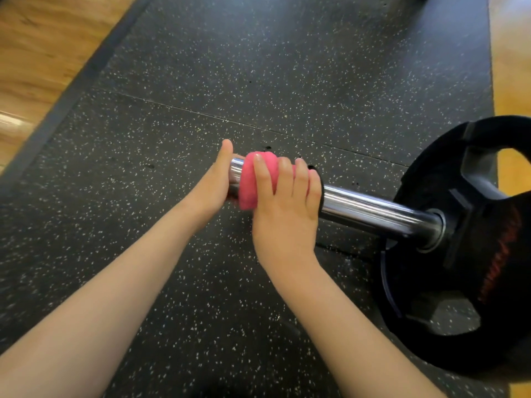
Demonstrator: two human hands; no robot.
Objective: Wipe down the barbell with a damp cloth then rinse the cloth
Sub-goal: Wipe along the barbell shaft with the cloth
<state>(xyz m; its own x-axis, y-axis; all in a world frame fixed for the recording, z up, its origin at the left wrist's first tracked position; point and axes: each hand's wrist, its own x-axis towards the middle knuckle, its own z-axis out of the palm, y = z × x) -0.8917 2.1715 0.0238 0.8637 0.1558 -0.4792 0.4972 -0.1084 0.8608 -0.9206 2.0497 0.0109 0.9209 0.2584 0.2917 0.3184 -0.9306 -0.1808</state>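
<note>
Forearms [109,294] enter from 6 o'clock, meet at frame centre. Right hand [284,202] clenched over cloth [249,182], fingers wrapped round bar [373,209], so cloth hugs chrome for wiping. Cloth sits near bar's free end, at 9 o'clock of right hand. Left hand [211,182] against that end, thumb up, likely bracing bar against rolling; fingers hidden, grip cannot be told. Plate [459,254] at 4 o'clock likely props bar off mat [201,81]. Wiping underway, by look; rinse not yet done.
</note>
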